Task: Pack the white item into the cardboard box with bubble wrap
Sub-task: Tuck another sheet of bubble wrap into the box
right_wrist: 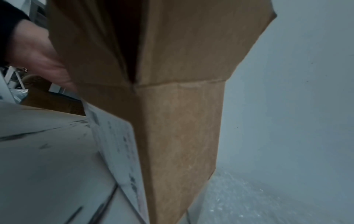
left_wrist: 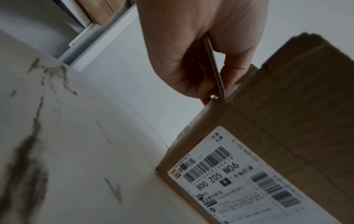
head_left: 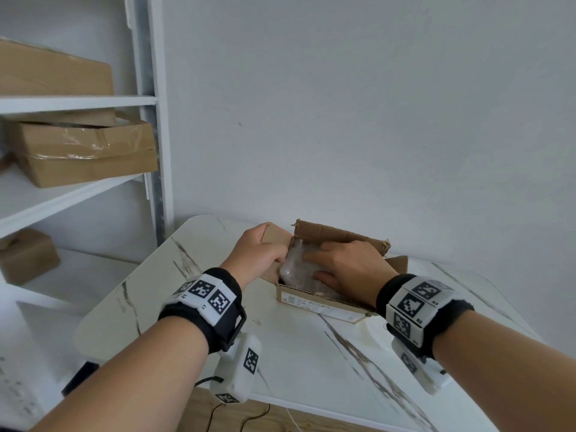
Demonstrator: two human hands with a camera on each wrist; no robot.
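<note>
An open cardboard box (head_left: pixel 311 302) with a shipping label (left_wrist: pixel 229 174) stands on the white marble table (head_left: pixel 280 353), close to the wall. Inside it lies a bundle of bubble wrap (head_left: pixel 293 266); the white item itself is hidden under the wrap. My left hand (head_left: pixel 265 251) pinches the box's left flap (left_wrist: pixel 212 65) between thumb and curled fingers. My right hand (head_left: pixel 343 263) lies over the bundle with its fingers stretched out, pressing it down. The right wrist view shows only the box's outer corner (right_wrist: pixel 182 121) and my left hand (right_wrist: pixel 38 57).
A white shelf unit (head_left: pixel 149 120) stands at the left with several brown cardboard boxes (head_left: pixel 84 151) on it. The wall (head_left: pixel 374 120) rises just behind the box. A patch that looks like bubble wrap (right_wrist: pixel 239 197) lies on the table right of the box.
</note>
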